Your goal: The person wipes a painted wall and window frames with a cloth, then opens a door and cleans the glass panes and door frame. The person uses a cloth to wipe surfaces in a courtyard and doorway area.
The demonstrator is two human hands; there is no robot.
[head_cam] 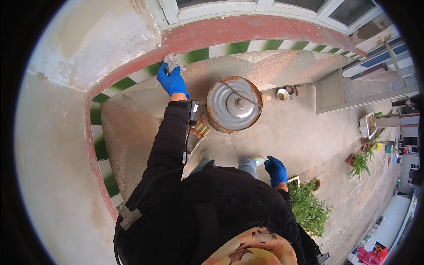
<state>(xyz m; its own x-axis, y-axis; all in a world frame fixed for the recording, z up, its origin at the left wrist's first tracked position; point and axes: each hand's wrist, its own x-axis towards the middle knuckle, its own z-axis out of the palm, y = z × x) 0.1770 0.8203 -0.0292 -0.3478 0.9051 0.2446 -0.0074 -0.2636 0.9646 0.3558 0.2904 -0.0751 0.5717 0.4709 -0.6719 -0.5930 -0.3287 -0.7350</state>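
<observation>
My left hand [172,80], in a blue glove, is closed on a crumpled pale cloth [173,63]. It presses the cloth against the band of green and white tiles [195,55] below the red painted ledge [232,31]. My right hand [276,169], also gloved in blue, hangs beside my body at the lower centre right with its fingers slightly curled and nothing visible in it. Between the wall and my feet stands a rusty round metal stove or drum [217,106] with a metal lid [239,104] on top.
Packaged items [200,128] lie left of the drum. A white bowl [282,95] and small pots are along the wall's foot. A leafy potted plant [308,207] stands near my right arm, with more plants [359,164] farther right. A framed door [331,92] juts out at right.
</observation>
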